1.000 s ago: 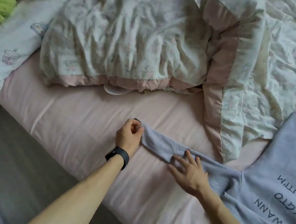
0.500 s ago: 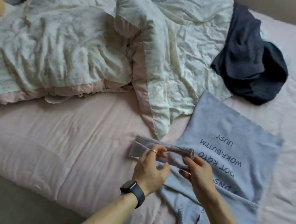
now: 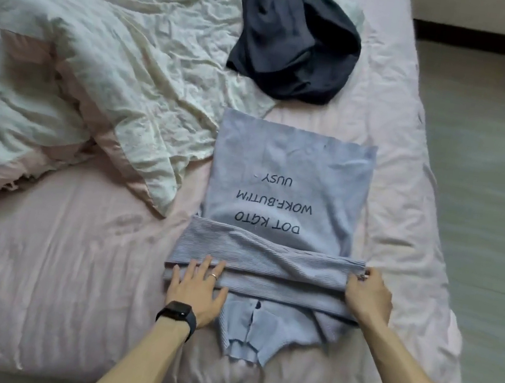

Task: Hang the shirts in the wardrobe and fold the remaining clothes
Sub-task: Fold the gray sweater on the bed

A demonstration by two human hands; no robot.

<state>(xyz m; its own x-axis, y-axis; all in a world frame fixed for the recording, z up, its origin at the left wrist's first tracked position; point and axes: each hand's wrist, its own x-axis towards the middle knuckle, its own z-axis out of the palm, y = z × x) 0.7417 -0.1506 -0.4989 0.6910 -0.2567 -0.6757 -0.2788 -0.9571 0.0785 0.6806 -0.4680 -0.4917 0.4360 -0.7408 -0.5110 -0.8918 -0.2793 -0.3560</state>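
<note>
At the bottom centre, two bare forearms reach onto a pink bed sheet. The left hand, with a black watch on its wrist, presses flat, fingers straight and slightly spread, on a ribbed sleeve folded across a light blue top. The right hand pinches the sleeve's end at centre right. The top lies flat mid-frame, its printed lettering upside down. Beyond it, a dark navy garment sits crumpled at the top centre, and a rumpled white duvet fills the upper left.

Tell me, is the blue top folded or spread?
Partly folded: sleeves lie across the blue top, left hand pressing them, right hand pinching one end; its lettered body lies spread.
</note>
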